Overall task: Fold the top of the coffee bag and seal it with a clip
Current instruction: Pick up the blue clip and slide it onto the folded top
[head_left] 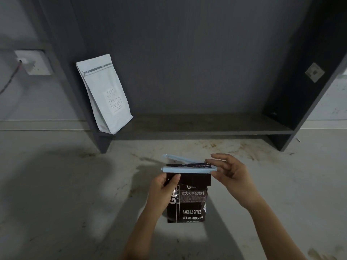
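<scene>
A black coffee bag with white print stands upright in front of me, its top folded over. My left hand grips the bag's upper left corner, thumb on the front just under the fold. A long pale blue clip straddles the folded top; its two arms are spread apart at the left end, with the fold between them. My right hand holds the clip's right end, fingers behind and thumb near the hinge.
A pale grey coffee bag leans on the left end of a low dark shelf behind. The floor is stained concrete. A wall socket with a cable sits at far left.
</scene>
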{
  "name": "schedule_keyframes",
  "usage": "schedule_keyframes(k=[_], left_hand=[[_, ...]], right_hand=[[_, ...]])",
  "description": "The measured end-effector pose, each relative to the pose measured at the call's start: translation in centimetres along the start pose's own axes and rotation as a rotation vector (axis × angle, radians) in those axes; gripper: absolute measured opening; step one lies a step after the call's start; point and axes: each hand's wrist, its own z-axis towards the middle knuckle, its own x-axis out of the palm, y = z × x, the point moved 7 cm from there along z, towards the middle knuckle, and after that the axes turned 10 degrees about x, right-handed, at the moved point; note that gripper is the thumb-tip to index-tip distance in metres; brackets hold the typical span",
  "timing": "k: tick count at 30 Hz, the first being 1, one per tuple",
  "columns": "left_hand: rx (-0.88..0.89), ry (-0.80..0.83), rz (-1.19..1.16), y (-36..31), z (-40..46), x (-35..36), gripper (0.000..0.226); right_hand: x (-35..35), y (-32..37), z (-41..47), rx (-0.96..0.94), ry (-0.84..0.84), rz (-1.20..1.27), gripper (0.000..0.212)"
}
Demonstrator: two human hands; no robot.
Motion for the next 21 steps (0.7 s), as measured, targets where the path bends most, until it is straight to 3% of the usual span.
schedule_keyframes(k=[2, 4, 7, 15, 18, 21], left_hand=[[0.007, 0.007, 0.03, 0.0, 0.1, 0.0, 0.027], [0.025, 0.013, 0.03, 0.0, 0.3, 0.1, 0.009], [0.049, 0.009, 0.027, -0.2, 0.5, 0.1, 0.017], [0.023, 0.053, -0.057, -0.4, 0.7, 1.0, 0.007], [-0.016, 0.068, -0.148, -0.4, 0.7, 0.2, 0.03], [0.067, 0.085, -0.221, -1.5, 0.9, -0.7, 0.04]], right_hand=[[0.4, -0.1, 0.1, 0.026, 0.027, -0.001, 0.042], [0.7, -0.1, 0.2, 0.05, 0.046, 0.001, 0.039], [1.3, 0.1, 0.4, 0.071, 0.039, -0.005, 0.038], [2.5, -0.1, 0.7, 0.123, -0.046, 0.08, 0.036], [2.4, -0.2, 0.6, 0.13, -0.085, 0.092, 0.035], [2.3, -0.3, 0.5, 0.132, -0.093, 0.093, 0.035]])
